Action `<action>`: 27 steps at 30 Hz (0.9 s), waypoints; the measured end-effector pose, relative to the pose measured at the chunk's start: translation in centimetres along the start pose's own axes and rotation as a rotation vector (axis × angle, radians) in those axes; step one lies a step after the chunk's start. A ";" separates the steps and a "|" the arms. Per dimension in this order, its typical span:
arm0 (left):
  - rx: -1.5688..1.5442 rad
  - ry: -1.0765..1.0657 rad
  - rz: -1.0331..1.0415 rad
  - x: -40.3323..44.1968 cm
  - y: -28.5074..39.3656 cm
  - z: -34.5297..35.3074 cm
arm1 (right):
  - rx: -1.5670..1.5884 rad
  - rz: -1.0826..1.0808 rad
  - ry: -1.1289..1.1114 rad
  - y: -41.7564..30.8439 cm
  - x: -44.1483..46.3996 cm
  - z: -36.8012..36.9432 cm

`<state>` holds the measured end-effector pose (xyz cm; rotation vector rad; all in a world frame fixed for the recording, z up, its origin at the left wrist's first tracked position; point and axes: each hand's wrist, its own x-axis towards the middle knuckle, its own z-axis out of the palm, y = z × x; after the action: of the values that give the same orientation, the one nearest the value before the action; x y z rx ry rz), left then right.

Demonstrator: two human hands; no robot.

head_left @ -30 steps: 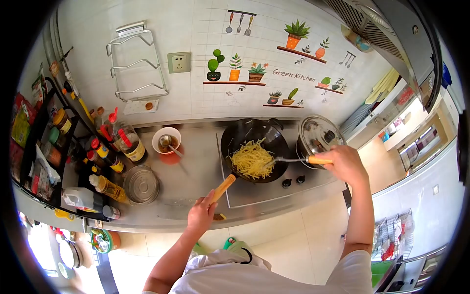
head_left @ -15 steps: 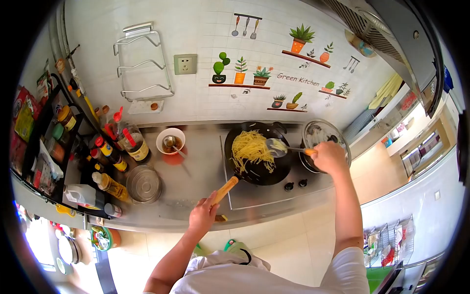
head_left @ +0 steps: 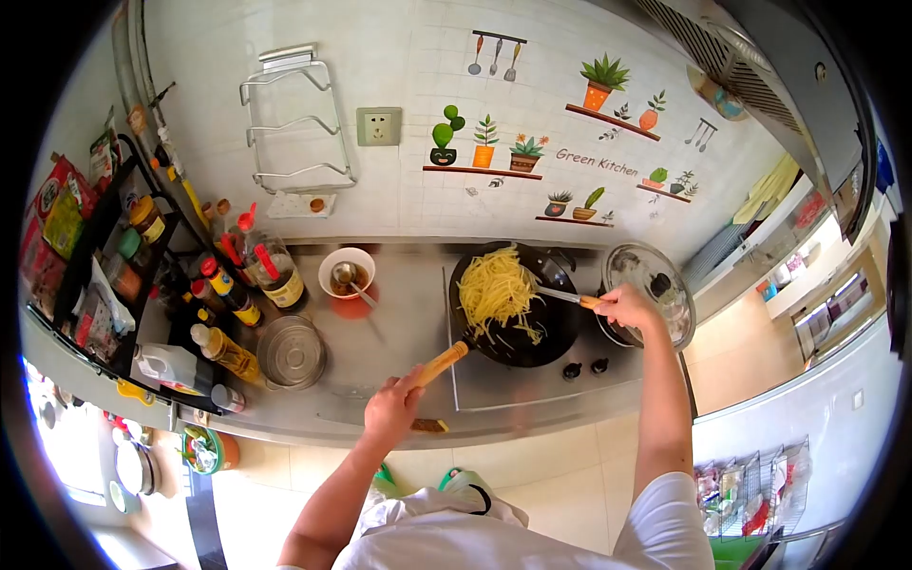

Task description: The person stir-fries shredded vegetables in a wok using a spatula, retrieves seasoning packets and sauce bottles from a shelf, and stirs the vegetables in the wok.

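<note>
A black wok (head_left: 546, 342) sits on the stove, with pale yellow shredded strips (head_left: 497, 290) heaped mostly on its left side. My left hand (head_left: 391, 408) is closed round the wok's wooden handle (head_left: 445, 363). In my right hand (head_left: 629, 309) is the wooden-handled spatula (head_left: 560, 294), whose blade end is in the wok at the strips and partly hidden by them. A glass lid (head_left: 670, 285) rests on a second pot just right of the wok, behind my right hand.
Left of the stove stand a white bowl (head_left: 331, 261) with a ladle in brown liquid, a round metal container (head_left: 292, 352), an oil bottle (head_left: 228, 354) and several sauce bottles. A black rack (head_left: 119, 275) holds packets and jars. A brush (head_left: 429, 426) lies at the counter's front edge.
My right hand has moved left with the spatula, and the strips have been pushed up and left in the wok. My left hand keeps hold of the handle. The view has shifted slightly.
</note>
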<state>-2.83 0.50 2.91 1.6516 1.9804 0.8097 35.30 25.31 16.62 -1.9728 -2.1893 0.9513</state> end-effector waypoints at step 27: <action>-0.098 0.007 0.011 0.2 -0.5 0.2 | -0.612 -0.462 0.257 -8.3 -7.9 -3.4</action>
<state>-3.08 0.63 2.48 1.6065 1.9062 0.9029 30.82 19.45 26.06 -1.4934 -2.7904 -0.0399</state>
